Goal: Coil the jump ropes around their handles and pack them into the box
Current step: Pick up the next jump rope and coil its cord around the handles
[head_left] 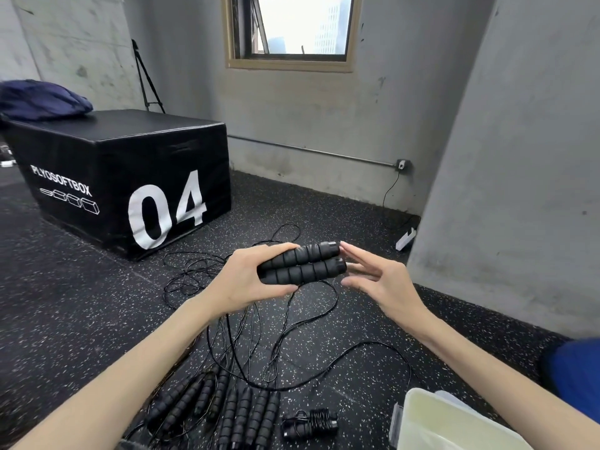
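Handles (300, 264) paired side by side in my left hand (250, 280), clamped at the near end above the floor, right hand (376, 277) open at the caps, so I square the ends before winding the trailing rope (285, 323).

Plyo box (123, 177), tripod (146, 79), window (292, 27)

- Two hands: the left hand (250, 280) and the right hand (380, 280).
- Two black handles (302, 266) held side by side in the left hand.
- About eight more black handles (227, 407) lying on the floor; they overlap, so the count is not sure.
- One jump rope already coiled up (310, 423).
- One pale plastic box (454, 427).
- One big black box marked 04 (130, 180).
- One window (292, 30).
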